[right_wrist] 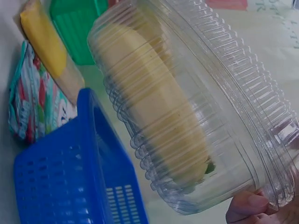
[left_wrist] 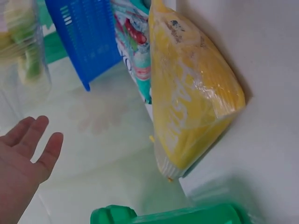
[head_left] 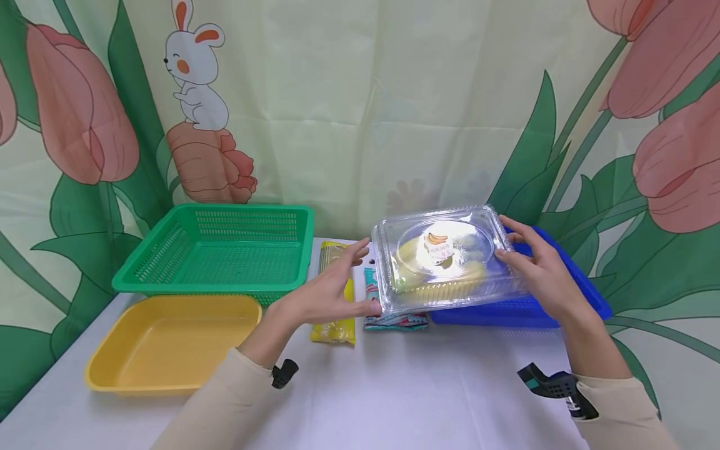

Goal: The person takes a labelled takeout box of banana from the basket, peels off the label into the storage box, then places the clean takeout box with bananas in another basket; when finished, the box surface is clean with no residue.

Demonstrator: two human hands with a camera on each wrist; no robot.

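Note:
My right hand [head_left: 537,265] grips the right edge of a clear plastic clamshell box [head_left: 450,300], its thumb and fingers at the rim. Banana-like yellow fruit [right_wrist: 154,102] lies inside, under a lid label [head_left: 437,247] with bananas printed on it. The box is raised and tilted, overlapping the blue basket [head_left: 579,287] in the head view. My left hand [head_left: 326,290] is spread at the box's left side, thumb tip right at its lower corner. In the left wrist view, straight fingers [left_wrist: 49,151] show just short of the box.
Behind my left hand lies a yellow packet [left_wrist: 196,88], beside a teal-and-red packet [head_left: 394,322] partly hidden by the box. A green basket [head_left: 242,287] stands at the back left, with a yellow tray [head_left: 169,387] in front. A printed curtain [head_left: 349,94] hangs behind the table.

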